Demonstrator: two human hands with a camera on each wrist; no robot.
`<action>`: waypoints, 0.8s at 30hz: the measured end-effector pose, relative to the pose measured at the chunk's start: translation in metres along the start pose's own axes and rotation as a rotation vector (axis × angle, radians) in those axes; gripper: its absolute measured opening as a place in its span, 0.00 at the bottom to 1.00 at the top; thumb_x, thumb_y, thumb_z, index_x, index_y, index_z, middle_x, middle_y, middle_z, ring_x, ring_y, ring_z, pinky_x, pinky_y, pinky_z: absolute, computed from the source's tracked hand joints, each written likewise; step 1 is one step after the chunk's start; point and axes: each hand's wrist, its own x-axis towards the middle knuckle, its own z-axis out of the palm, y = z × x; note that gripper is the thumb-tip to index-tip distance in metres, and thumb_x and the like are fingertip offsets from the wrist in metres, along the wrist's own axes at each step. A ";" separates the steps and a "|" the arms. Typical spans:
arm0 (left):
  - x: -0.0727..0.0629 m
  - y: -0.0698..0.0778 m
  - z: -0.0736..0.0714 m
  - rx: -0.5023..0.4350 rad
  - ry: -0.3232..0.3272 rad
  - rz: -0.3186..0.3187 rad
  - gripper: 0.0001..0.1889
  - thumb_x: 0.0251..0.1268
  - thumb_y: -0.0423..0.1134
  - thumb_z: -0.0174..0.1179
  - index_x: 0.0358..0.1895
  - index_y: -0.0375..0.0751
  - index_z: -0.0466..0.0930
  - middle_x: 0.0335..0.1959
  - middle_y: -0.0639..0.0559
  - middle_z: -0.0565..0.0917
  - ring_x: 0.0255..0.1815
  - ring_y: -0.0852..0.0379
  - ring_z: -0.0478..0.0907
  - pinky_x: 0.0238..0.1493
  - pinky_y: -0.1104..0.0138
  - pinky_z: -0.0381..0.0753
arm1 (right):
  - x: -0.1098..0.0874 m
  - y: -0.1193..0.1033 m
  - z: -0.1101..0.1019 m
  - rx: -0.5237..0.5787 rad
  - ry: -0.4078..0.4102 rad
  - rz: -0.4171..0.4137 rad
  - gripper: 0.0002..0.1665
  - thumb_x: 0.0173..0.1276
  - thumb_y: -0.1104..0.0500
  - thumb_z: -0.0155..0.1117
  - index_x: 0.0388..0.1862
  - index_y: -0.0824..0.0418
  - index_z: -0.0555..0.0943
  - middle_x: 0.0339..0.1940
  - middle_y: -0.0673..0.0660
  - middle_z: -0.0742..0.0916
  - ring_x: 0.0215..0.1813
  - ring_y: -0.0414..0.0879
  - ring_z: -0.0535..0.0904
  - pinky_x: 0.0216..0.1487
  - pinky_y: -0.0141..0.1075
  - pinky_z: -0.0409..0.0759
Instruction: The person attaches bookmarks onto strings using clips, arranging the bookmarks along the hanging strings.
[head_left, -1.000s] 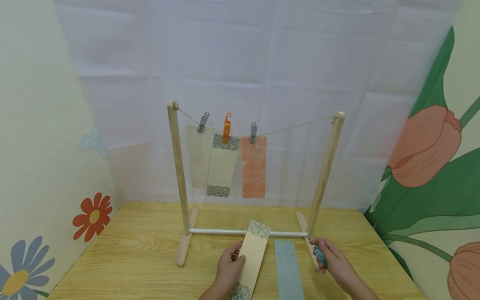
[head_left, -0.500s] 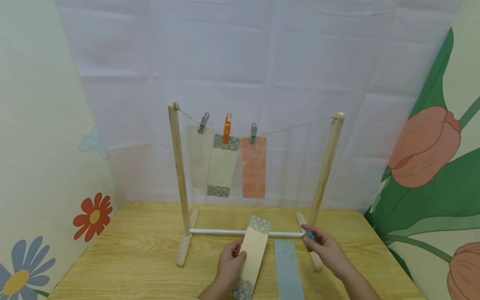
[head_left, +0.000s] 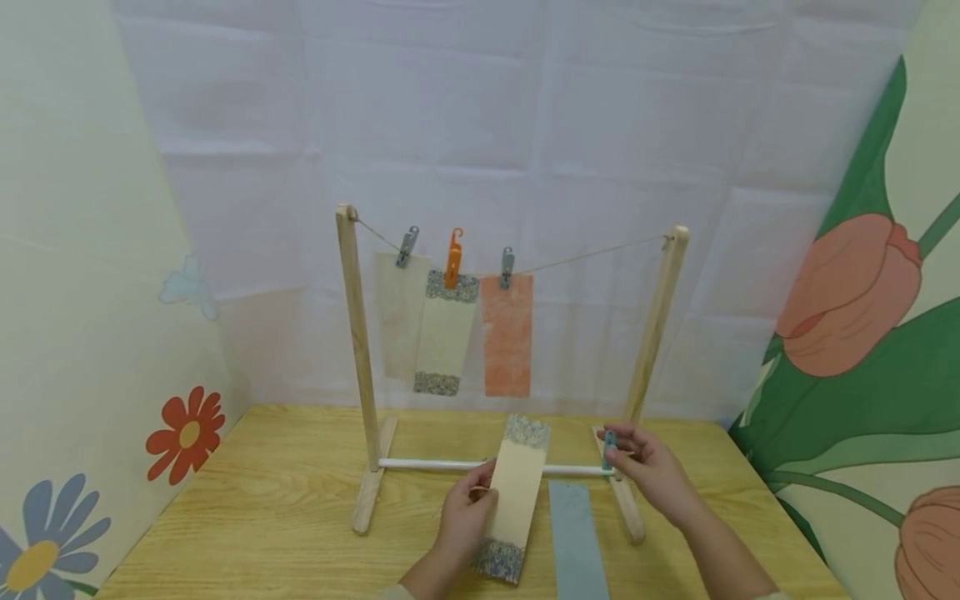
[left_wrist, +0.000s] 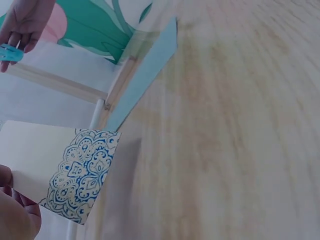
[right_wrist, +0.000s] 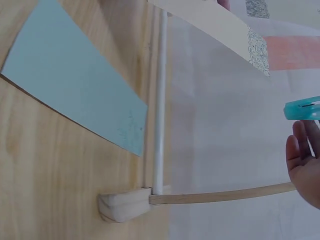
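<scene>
My left hand (head_left: 467,515) pinches a long cream card (head_left: 517,492) with blue lace-like patterned ends by its left edge, thumb in front. In the left wrist view the card's patterned end (left_wrist: 82,172) tilts above the table. A teal clothespin (head_left: 610,450) is pinched between the thumb and fingers of my right hand (head_left: 652,475), in front of the rack's right post. The right wrist view shows that clothespin (right_wrist: 302,108) at the fingertips. Between the hands a light blue card (head_left: 579,537) lies flat on the table.
A wooden rack's left post (head_left: 356,333) and right post (head_left: 656,333) carry a sagging string (head_left: 592,253). From it hang a pale card (head_left: 397,317), a patterned card (head_left: 447,337) and a coral card (head_left: 507,342), under grey and orange clips (head_left: 453,260). A white rod (head_left: 435,463) joins the posts low down.
My right hand has moved left and up, and the clothespin has turned upright in its fingers. My left hand has raised the cream card slightly up and right.
</scene>
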 end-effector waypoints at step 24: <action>0.043 0.068 0.034 -0.076 -0.035 0.133 0.23 0.58 0.21 0.56 0.59 0.30 0.77 0.39 0.42 0.78 0.34 0.60 0.73 0.35 0.76 0.75 | 0.036 -0.061 -0.038 -0.217 0.072 -0.169 0.26 0.73 0.53 0.59 0.66 0.64 0.74 0.49 0.62 0.83 0.42 0.34 0.76 0.42 0.30 0.77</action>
